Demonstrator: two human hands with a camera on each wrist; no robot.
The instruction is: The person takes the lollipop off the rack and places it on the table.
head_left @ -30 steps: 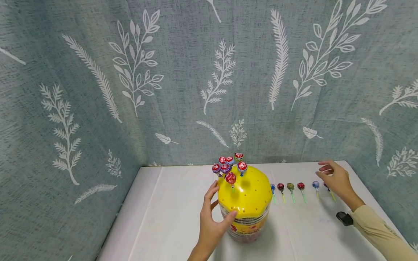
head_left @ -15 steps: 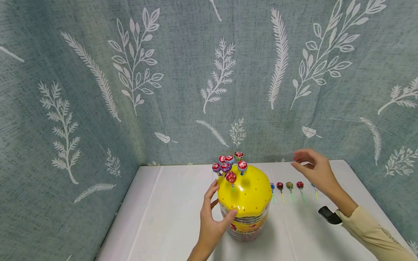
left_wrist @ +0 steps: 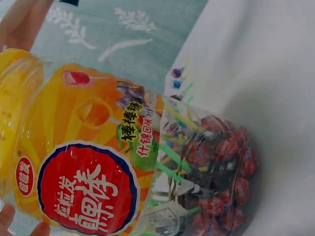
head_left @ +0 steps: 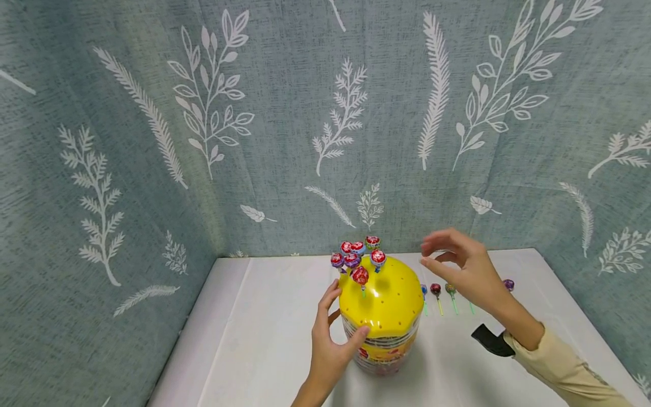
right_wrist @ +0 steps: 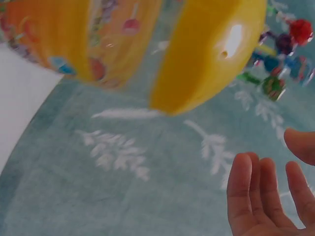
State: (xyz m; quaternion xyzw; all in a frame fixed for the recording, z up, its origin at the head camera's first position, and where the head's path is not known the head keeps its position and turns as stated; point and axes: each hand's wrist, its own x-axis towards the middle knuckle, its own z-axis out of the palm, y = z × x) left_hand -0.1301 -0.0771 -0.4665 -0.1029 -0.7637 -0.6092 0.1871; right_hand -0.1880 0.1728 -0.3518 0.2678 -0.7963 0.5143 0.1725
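Note:
A clear candy jar (head_left: 385, 356) with a yellow lid (head_left: 394, 297) stands on the table. My left hand (head_left: 329, 345) grips its left side, thumb in front and fingers behind. Several wrapped lollipops (head_left: 351, 260) stick up from the lid's far left part, and small holes dot the rest. My right hand (head_left: 465, 274) hangs in the air right of the lid, fingers loosely bent and apart from it. Nothing shows between the fingertips in the right wrist view, where the hand (right_wrist: 270, 201) is partly cut off. Lollipops (left_wrist: 226, 152) fill the jar's bottom in the left wrist view.
Several lollipops (head_left: 435, 289) lie in a row on the white table (head_left: 264, 333), right of the jar and partly under my right forearm. A purple lollipop (head_left: 509, 284) shows beyond the forearm. Patterned cloth (head_left: 285, 141) hangs behind the table.
My right hand has moved left from the right end of the lollipop row to beside the lid. The left hand and jar stay put.

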